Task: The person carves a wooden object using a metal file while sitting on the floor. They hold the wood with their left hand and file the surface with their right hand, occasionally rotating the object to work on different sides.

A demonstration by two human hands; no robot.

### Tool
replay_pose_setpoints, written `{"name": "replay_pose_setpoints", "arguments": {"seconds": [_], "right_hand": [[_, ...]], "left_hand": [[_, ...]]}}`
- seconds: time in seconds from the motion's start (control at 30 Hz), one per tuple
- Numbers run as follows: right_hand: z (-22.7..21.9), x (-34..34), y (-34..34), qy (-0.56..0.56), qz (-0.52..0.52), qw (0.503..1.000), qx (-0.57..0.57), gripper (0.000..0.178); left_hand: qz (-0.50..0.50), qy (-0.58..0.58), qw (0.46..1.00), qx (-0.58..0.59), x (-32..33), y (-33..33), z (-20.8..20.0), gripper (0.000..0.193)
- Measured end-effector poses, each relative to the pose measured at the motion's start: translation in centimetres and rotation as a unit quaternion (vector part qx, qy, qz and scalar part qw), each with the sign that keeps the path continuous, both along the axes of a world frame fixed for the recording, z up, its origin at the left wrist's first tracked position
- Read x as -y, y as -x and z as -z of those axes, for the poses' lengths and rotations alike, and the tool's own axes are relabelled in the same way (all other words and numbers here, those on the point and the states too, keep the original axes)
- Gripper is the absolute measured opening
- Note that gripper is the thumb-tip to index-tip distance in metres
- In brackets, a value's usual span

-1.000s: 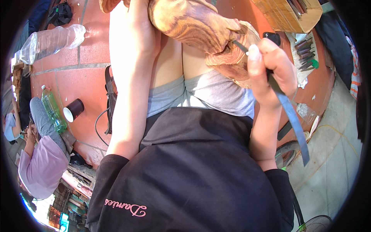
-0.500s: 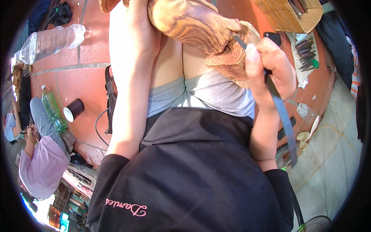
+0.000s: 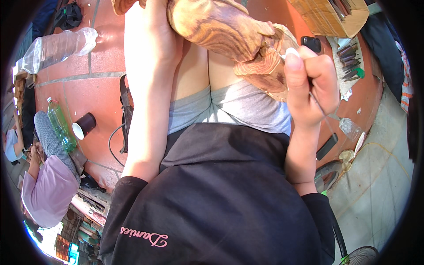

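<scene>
A brown, swirl-grained wooden carving (image 3: 216,28) lies above my lap at the top of the view, its left end cut off by the frame. My left hand (image 3: 161,39) is closed against its left side, with most fingers hidden. My right hand (image 3: 312,81) pinches a long, thin, flat metal tool (image 3: 319,105), seen nearly edge-on. The tool's tip meets a notch at the carving's right end, where the paler wood is rough. Its other end points down to the right, past my wrist.
Left are a clear plastic bottle (image 3: 62,49), a green bottle (image 3: 61,123), a dark cup (image 3: 85,125) and a seated person (image 3: 51,190). Right are a cardboard box (image 3: 331,20), several carving tools (image 3: 349,61), a black phone-like object (image 3: 327,146) and a fan (image 3: 362,256).
The flat tool has turned in my right hand from showing its broad face to nearly edge-on. That hand has shifted slightly; my left hand and the carving stay almost still.
</scene>
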State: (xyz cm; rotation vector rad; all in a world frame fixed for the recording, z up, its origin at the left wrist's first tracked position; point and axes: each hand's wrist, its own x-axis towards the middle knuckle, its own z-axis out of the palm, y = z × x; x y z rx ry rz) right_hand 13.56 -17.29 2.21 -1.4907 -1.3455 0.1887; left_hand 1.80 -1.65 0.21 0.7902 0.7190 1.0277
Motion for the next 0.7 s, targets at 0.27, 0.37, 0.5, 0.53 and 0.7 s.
{"name": "replay_pose_setpoints", "arguments": {"seconds": [0.27, 0.37, 0.5, 0.53, 0.7], "right_hand": [[-0.2, -0.4, -0.2, -0.012, -0.093, 0.99, 0.107, 0.028], [0.5, 0.0, -0.4, -0.032, -0.022, 0.997, 0.065, 0.024], [0.3, -0.2, -0.4, -0.029, -0.039, 0.997, 0.061, 0.023], [0.3, -0.6, -0.3, -0.038, -0.042, 0.997, 0.06, 0.025], [0.1, -0.1, -0.7, -0.01, -0.072, 0.993, 0.094, 0.026]], "left_hand": [[0.032, 0.003, 0.999, -0.005, 0.4, 0.2, -1.1, 0.035], [0.036, 0.021, 0.999, 0.033, 0.0, 0.3, -1.2, 0.034], [0.002, -0.022, 1.0, 0.002, -0.3, -0.2, 0.1, 0.035], [0.017, -0.02, 1.0, 0.012, -0.3, 0.0, 0.1, 0.035], [0.06, -0.03, 0.997, 0.03, -0.4, 0.9, -0.1, 0.035]]}}
